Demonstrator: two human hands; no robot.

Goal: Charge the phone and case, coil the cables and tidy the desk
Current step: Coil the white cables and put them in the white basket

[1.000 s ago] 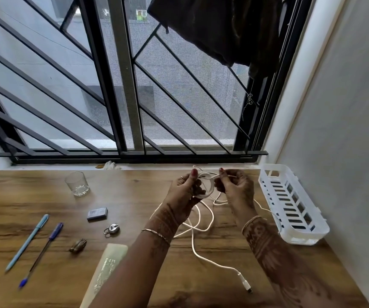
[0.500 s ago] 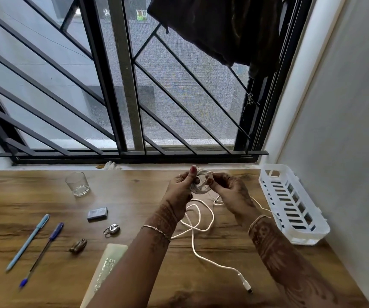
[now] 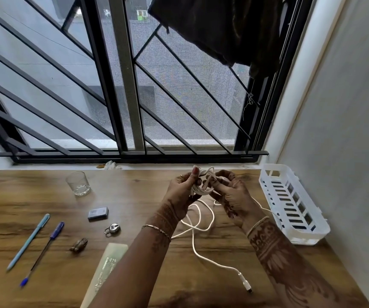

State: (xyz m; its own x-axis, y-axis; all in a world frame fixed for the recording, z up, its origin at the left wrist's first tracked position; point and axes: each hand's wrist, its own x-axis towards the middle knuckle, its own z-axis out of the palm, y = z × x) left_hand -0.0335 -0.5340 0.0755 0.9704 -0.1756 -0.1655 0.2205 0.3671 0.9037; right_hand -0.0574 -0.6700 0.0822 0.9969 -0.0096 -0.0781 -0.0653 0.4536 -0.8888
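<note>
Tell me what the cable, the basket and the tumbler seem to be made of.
The cable has a smooth white jacket, probably soft plastic or rubber: it bends in loose loops. The basket looks like matte white moulded plastic, with slotted walls. The tumbler looks like clear glass: the desk shows through it, and its base is thick.

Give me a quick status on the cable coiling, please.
Left grip, right grip: both holding the white cable coil above the desk. Loose tail and plug on the desk. Nothing in the way.
</note>
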